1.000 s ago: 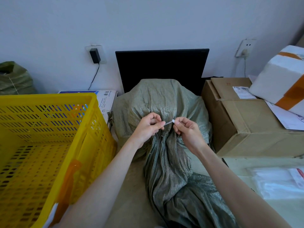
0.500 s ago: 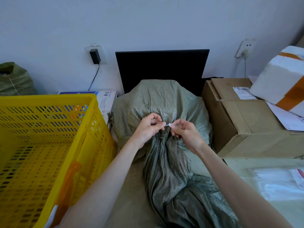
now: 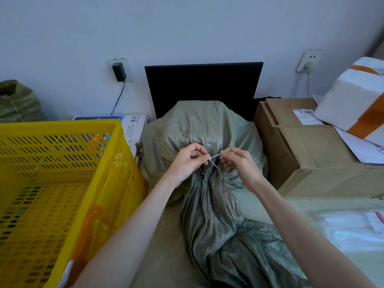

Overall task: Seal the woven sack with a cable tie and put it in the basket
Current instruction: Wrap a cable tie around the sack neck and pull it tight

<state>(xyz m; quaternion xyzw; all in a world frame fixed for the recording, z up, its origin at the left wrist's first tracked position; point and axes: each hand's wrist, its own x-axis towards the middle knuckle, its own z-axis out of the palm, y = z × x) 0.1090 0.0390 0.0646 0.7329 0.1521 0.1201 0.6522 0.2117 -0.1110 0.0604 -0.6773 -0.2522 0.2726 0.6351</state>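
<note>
The left hand (image 3: 188,161) and right hand (image 3: 236,163) each pinch an end of the thin white plastic cable tie (image 3: 214,160) at the gathered neck of the grey-green woven sack (image 3: 199,129), beside the yellow slotted plastic basket (image 3: 62,163).

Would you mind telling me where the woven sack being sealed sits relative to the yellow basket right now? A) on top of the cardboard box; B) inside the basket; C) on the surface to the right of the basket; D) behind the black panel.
C: the woven sack lies on the surface right of the yellow basket, outside it, while both hands pinch the cable tie at its gathered neck.
</note>
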